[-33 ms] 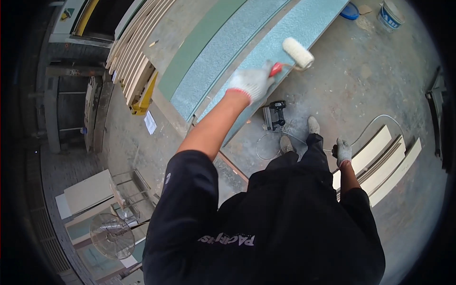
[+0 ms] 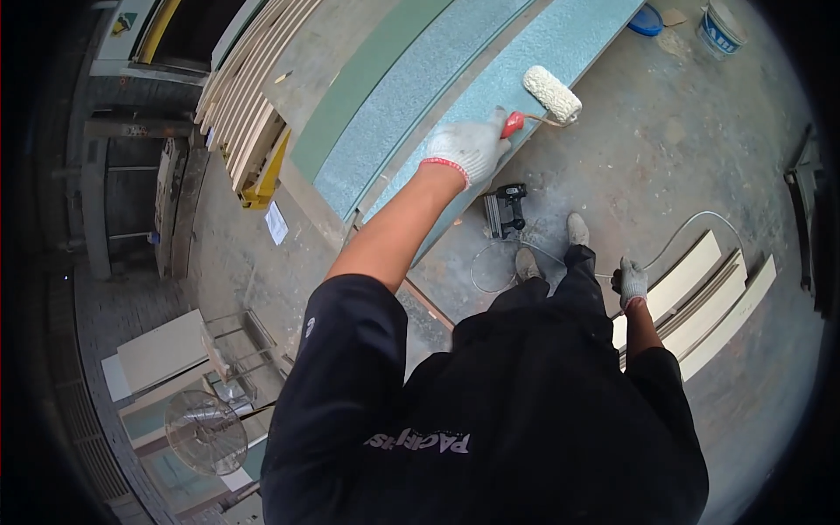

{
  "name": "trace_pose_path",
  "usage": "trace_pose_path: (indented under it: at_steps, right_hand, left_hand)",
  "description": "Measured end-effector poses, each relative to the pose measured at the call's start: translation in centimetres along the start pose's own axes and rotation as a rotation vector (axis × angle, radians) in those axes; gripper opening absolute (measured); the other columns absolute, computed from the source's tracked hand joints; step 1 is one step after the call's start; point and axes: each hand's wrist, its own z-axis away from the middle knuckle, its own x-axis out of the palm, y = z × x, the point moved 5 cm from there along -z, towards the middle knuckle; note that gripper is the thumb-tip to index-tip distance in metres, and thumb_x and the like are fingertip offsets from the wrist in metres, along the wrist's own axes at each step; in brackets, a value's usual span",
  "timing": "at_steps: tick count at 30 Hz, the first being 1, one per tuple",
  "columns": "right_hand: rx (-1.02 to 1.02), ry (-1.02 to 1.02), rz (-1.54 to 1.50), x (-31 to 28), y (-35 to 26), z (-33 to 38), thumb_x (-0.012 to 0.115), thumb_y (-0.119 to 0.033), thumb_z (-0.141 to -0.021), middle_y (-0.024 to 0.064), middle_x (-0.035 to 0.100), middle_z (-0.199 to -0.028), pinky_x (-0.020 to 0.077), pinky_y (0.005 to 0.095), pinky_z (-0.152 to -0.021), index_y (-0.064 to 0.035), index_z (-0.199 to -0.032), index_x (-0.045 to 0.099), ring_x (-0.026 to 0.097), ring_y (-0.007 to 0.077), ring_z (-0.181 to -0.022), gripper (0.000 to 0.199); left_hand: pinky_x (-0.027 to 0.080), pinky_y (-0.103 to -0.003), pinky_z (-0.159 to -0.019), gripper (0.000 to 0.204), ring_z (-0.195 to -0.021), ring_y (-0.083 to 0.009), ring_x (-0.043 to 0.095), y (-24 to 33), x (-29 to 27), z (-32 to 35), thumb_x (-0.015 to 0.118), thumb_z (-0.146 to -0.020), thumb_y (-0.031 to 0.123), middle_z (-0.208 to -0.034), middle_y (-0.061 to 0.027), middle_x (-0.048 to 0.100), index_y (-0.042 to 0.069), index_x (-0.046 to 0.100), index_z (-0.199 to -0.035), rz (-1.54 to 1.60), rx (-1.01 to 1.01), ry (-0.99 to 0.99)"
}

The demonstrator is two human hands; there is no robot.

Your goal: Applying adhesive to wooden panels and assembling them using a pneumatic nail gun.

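My left hand [image 2: 472, 147], in a white knitted glove with a red cuff, is closed around the red handle of a paint roller [image 2: 552, 94]. The roller's white, textured sleeve lies across the right edge of a long light-blue coated board [image 2: 490, 79]; whether it touches cannot be told. A second blue-coated board [image 2: 376, 127] runs alongside, with a plain green strip [image 2: 350, 105] beyond it. At my right side hangs my right hand [image 2: 632, 282], gloved too, with its fingers curled by a small dark thing I cannot make out.
A black nail gun [image 2: 505, 210] with a hose lies on the floor by my shoes. Pale boards [image 2: 700, 302] lie at right. A paint bucket [image 2: 721, 31] and blue lid [image 2: 645, 21] stand far right. Stacked wood strips [image 2: 254, 96] and a fan [image 2: 206, 434] are at left.
My left hand and the roller have shifted very slightly to the right. The roller's sleeve, smeared by motion before, now shows its texture. My right hand stays at my side.
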Motion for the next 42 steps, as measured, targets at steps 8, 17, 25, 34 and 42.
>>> trace_pose_path:
  at_steps: [8,17,25,34,42]
  right_hand:
    - [0.035,-0.041,0.280,-3.4,6.6,-1.9,0.048,-0.049,-0.101,0.0082,0.054,-0.061,0.0415,0.0400,-0.048,-0.0086,-0.088,0.058,0.053,0.0224,-0.050,0.043]
    - [-0.037,-0.072,0.085,-0.8,-4.3,-4.8,0.061,-0.035,-0.098,0.0065,0.056,-0.065,0.0426,0.0327,-0.044,-0.0027,-0.108,0.062,0.055,0.0186,-0.050,0.034]
    - [-0.202,0.161,0.044,-9.5,-15.4,-7.2,0.060,-0.032,-0.100,0.0047,0.057,-0.063,0.0447,0.0303,-0.046,-0.0023,-0.093,0.062,0.056,0.0157,-0.051,0.030]
    - [0.106,0.416,-0.259,-21.8,-14.7,-14.7,0.059,-0.033,-0.098,0.0058,0.054,-0.061,0.0438,0.0317,-0.040,-0.0044,-0.089,0.057,0.055,0.0184,-0.046,0.030]
    - [0.043,0.410,-0.338,-26.4,-27.3,-25.1,0.061,-0.037,-0.100,0.0016,0.050,-0.060,0.0395,0.0278,-0.040,-0.0130,-0.082,0.048,0.049,0.0128,-0.045,0.033]
  left_hand:
    - [0.051,-0.051,-0.054,0.062,-0.059,-0.0386,0.066,-12.2,9.6,34.4,0.062,-0.094,0.037,-0.069,-0.0179,0.067,0.020,0.042,-0.150,-0.189,-0.300,-0.216]
    - [0.053,-0.052,-0.064,0.064,-0.072,-0.0414,0.069,-14.9,7.0,35.4,0.063,-0.092,0.041,-0.083,-0.0219,0.070,0.011,0.048,-0.146,-0.105,-0.523,-0.260]
    - [0.053,-0.054,-0.065,0.057,-0.073,-0.0414,0.070,-7.6,-0.5,2.6,0.055,-0.097,0.045,-0.082,-0.0211,0.071,0.012,0.046,-0.144,-0.090,-0.211,-0.193]
    - [0.050,-0.052,-0.094,0.049,-0.110,-0.0431,0.065,12.4,-12.7,-51.4,0.052,-0.097,0.042,-0.117,-0.0264,0.067,0.014,0.054,-0.137,0.098,-0.074,0.008]
    - [0.050,-0.053,-0.090,0.046,-0.106,-0.0458,0.065,17.5,-17.3,-66.5,0.052,-0.097,0.040,-0.110,-0.0303,0.067,0.006,0.057,-0.129,0.069,0.036,-0.003]
